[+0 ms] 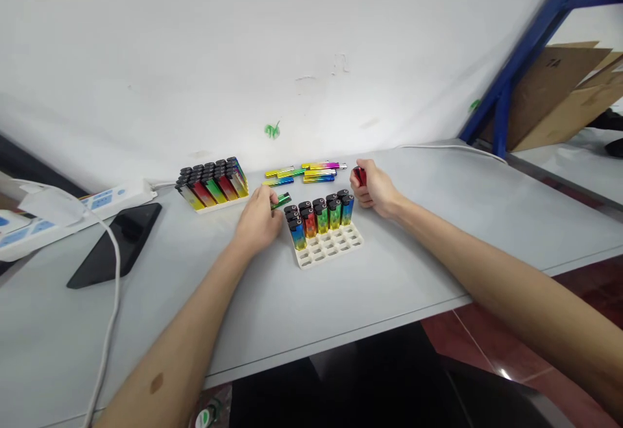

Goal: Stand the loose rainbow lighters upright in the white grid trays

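Note:
My left hand [259, 219] is closed on a green lighter [281, 201], whose black top points right. Held in my right hand [376, 189] is a red lighter [359, 175], mostly covered by the curled fingers. Between the hands lies a white tray [335, 250] with rows of slots. Lighters in blue, red and green [322, 217] stand upright in its back rows, with one more blue lighter [297, 234] at the left of a nearer row; the front slots are bare. Beyond the tray, several shiny metallic-coloured lighters [318, 175] lie flat near the wall.
A full rack of upright lighters [213, 184] stands at the back left. Left of it are a black phone [117, 245], a white power strip [104, 199] and a white cable [117, 265]. A blue metal frame [501, 116] and cardboard [559, 93] are at the right.

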`<state>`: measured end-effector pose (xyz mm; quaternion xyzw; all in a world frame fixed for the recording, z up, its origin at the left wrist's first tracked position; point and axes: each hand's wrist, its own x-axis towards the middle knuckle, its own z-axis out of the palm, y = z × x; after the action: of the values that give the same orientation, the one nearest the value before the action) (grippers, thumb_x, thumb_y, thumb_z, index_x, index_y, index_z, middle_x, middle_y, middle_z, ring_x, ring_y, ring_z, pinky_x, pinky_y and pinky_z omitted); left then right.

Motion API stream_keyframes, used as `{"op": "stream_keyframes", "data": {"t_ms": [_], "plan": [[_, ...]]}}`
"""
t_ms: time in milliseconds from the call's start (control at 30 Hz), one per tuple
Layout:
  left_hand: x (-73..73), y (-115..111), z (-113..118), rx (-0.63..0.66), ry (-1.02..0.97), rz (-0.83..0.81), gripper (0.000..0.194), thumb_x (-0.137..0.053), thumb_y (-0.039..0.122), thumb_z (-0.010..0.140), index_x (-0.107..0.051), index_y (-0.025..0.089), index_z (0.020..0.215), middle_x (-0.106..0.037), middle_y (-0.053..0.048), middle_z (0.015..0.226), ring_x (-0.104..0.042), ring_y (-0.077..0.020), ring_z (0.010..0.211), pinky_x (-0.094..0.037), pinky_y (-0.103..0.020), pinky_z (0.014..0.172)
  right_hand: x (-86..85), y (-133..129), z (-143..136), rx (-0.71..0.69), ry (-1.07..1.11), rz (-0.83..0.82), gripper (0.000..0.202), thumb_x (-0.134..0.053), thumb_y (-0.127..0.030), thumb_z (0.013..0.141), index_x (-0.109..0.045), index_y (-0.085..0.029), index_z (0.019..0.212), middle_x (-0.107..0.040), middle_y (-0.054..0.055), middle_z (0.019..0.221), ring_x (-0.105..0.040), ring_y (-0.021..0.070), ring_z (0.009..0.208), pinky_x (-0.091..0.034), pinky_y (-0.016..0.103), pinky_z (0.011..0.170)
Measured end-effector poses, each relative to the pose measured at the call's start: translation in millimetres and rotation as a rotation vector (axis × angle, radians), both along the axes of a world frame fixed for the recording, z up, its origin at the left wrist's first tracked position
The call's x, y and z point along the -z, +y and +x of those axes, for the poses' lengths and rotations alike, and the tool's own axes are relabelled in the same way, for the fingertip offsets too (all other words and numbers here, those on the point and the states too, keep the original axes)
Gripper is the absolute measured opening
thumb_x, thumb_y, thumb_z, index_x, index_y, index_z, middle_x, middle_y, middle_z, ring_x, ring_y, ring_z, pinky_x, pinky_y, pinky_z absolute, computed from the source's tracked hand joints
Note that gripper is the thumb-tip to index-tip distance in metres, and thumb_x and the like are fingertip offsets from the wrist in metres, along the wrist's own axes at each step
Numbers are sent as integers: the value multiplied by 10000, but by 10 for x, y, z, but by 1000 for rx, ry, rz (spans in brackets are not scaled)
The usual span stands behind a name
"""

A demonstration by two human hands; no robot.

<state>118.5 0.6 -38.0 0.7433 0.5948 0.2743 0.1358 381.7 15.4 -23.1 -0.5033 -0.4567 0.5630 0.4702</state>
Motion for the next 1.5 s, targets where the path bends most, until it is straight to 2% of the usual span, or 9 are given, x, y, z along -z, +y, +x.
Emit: {"op": "stream_keyframes", "data": {"t_ms": [267, 500, 600, 833, 1000, 1133, 1233, 1333, 1500], "plan": [[12, 20, -5, 10, -18, -17, 367, -523, 84, 678, -383, 254, 971, -569, -48, 1003, -581, -229, 887, -462, -351, 747, 36, 15, -31, -47, 76, 30, 324, -348, -406, 929, -311, -240, 654, -200, -94, 463, -75, 76, 405, -68, 214, 385], [1, 21, -1, 44, 29, -26, 482, -528, 88, 711, -466, 216, 1171, -576, -134, 1247, -593, -298, 1166, -518, -419, 905, 30, -3, -55, -8, 58, 11, 424, -354, -519, 964, -319, -237, 650, -187, -95, 470, -81, 74, 407, -69, 221, 391], [-9, 20, 5, 44, 52, -31, 508, -525, 82, 711, -482, 214, 1200, -575, -132, 1246, -579, -308, 1199, -507, -443, 953, 38, -4, -55, -13, 50, 17, 432, -364, -536, 963, -321, -237, 653, -190, -94, 475, -83, 74, 411, -76, 219, 388], [-37, 13, 18, 66, 139, -7, 493, -529, 102, 736, -538, 206, 1217, -578, -136, 1203, -581, -328, 1172, -492, -472, 993, 58, 18, -47, -5, 50, 32, 293, -378, -396, 911, -331, -238, 668, -208, -90, 481, -89, 75, 409, -80, 213, 380], [-52, -10, 26, 77, 135, -17, 461, -524, 126, 783, -563, 198, 1237, -577, -148, 1227, -583, -331, 1178, -483, -475, 1009, 68, 20, -53, 12, 35, 21, 398, -362, -529, 966, -426, -228, 714, -219, -95, 508, -120, 76, 402, -97, 220, 384], [-22, 11, 12, 76, 128, 10, 395, -534, 182, 832, -584, 213, 1222, -600, -136, 1216, -594, -319, 1164, -486, -451, 997, 82, 46, -28, 31, -23, 204, 381, -341, -480, 995, -563, -201, 862, -415, -49, 622, -358, 95, 457, -302, 232, 431], [6, 40, 1, 92, 114, 39, 327, -505, 299, 913, -605, 201, 1209, -633, -138, 1215, -608, -316, 1137, -488, -440, 976, 29, 44, 21, 66, -234, 391, 244, -514, -417, 955, -600, -189, 930, -576, -9, 761, -546, 120, 640, -458, 264, 608], [15, 59, 0, 69, 109, 56, 355, -465, 383, 962, -624, 194, 1217, -668, -143, 1226, -617, -318, 1121, -480, -444, 973, -111, -12, 89, 133, -436, 603, 246, -673, -422, 884, -628, -180, 883, -656, 21, 833, -591, 141, 763, -486, 300, 734], [-8, 57, 26, 22, 90, 95, 386, -433, 377, 987, -636, 169, 1241, -672, -155, 1311, -599, -319, 1222, -440, -441, 1060, -419, -239, 122, 175, -389, 779, 273, -631, -495, 938, -619, -223, 954, -624, 3, 801, -604, 140, 694, -506, 302, 634]]}}
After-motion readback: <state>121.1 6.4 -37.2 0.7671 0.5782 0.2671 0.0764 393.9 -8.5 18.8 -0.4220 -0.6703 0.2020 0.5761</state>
